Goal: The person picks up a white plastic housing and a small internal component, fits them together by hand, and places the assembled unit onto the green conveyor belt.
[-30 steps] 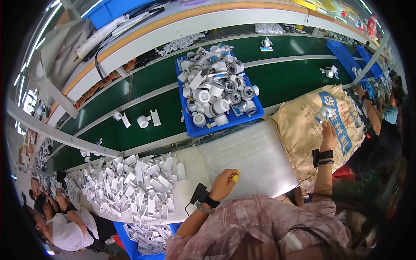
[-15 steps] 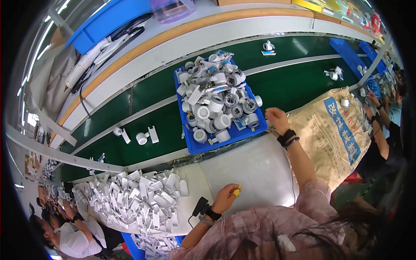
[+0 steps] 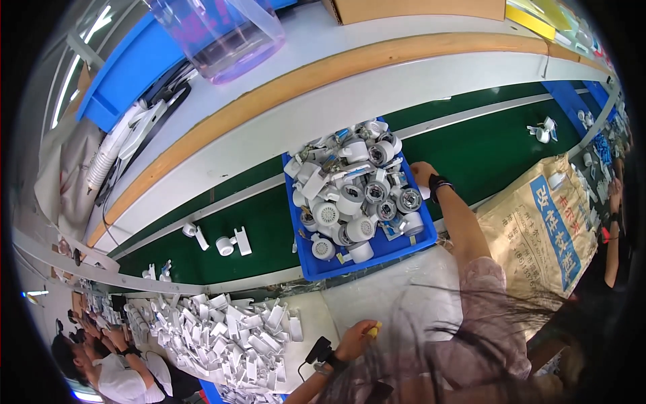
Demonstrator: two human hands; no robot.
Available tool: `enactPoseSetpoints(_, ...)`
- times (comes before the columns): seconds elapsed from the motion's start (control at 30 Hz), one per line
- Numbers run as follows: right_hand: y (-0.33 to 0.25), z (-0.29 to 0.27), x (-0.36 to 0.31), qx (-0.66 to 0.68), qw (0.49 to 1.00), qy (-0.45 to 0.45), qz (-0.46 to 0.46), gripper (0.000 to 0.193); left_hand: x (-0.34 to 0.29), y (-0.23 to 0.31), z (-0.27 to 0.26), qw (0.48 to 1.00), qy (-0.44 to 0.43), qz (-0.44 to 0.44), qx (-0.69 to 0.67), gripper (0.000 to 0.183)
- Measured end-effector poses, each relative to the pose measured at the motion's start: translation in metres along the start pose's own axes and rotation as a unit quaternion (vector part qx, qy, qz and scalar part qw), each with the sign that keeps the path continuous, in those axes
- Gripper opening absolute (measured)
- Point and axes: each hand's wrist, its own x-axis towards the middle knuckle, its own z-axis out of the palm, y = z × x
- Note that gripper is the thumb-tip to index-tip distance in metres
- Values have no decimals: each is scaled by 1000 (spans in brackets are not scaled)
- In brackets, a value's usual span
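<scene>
A blue tray (image 3: pixel 316 269) heaped with white round lamp-like housings (image 3: pixel 327 214), some showing grey rings and clear faces, stands ahead of me. Just past its right rim, my right hand (image 3: pixel 422 174) has its fingers curled. A white rounded part (image 3: pixel 424 192) shows right beside that hand; whether the fingers grip it is hidden. My left hand (image 3: pixel 355 341) hovers low over the pale work mat (image 3: pixel 397 286). Its fingers are loosely curled, with a yellow cover on a fingertip and nothing visible in them.
White plastic brackets (image 3: pixel 229 337) lie piled at left. Beyond the tray runs a green belt (image 3: pixel 471 155) carrying a few assemblies (image 3: pixel 233 242). A brown paper sack (image 3: pixel 518 236) stands at right. A shelf (image 3: pixel 303 81) spans the back. Other people sit at both sides.
My right hand has reached forward along the tray's right side. The whole view has shifted, so the tray appears lower and further right. My left hand stays near the mat, fingers still curled.
</scene>
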Motion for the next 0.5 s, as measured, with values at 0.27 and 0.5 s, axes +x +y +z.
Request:
enactPoseSetpoints(0.27,-13,-64,-47,554,819,79,128,20,0,11,4,1000,10,22,1,25)
enactPoseSetpoints(0.5,-94,-117,-138,447,891,-52,62,28,-12,12,3,999,0,43,3,26)
